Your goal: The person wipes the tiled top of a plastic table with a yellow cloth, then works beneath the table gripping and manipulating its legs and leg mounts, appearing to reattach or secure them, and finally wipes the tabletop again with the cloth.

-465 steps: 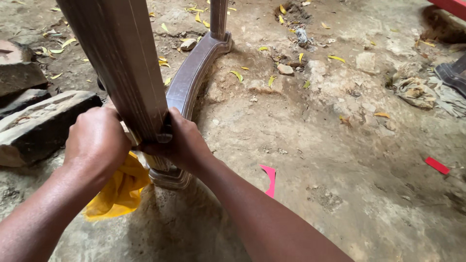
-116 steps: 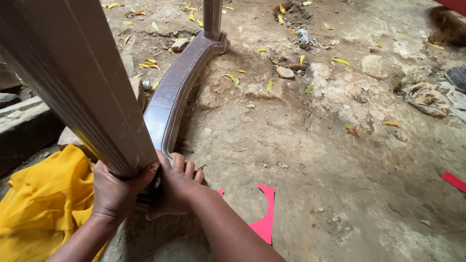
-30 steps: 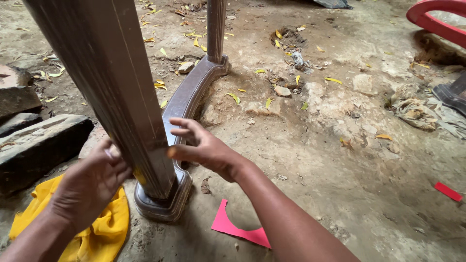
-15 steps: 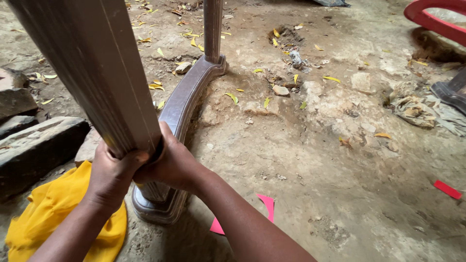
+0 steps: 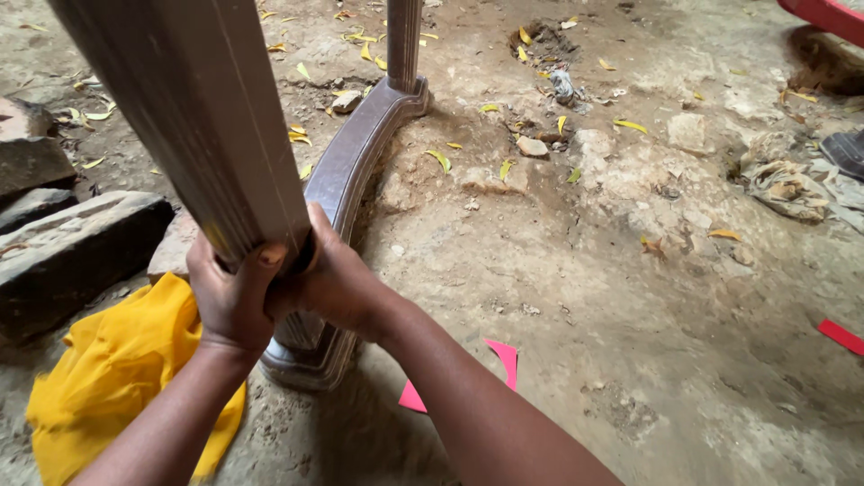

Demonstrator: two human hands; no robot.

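Dirt floor (image 5: 630, 297) everywhere, bumpy and brown; lots of small yellow leaves (image 5: 441, 160) dotted over it, too many to count.

One big ribbed wooden post (image 5: 207, 117) up close, leaning to the upper left, its low end tucked between two hands; one curved wooden base rail (image 5: 355, 157) lying on the floor under it, running from the rounded foot (image 5: 310, 355) near the hands up to a second, thinner post (image 5: 403, 40) standing at the far end; two posts in all.

Three dark stone blocks (image 5: 76, 247) on the left, stacked close by each other; one yellow cloth (image 5: 108, 378) crumpled on the floor just below them, touching the left wrist.

Left hand (image 5: 229, 292) wrapped round the low end of the big post, fingers (image 5: 270, 261) closed tight on the wood; right hand (image 5: 337, 279) pressed on the other side, just touching the left one, fingers curled round the same post and mostly hidden behind it.

Two pink paper scraps (image 5: 504, 355) by the right arm; one more red scrap (image 5: 841, 335) far right; one red curved thing (image 5: 828, 16) at the top right corner; one pale rag (image 5: 792, 189) near it.
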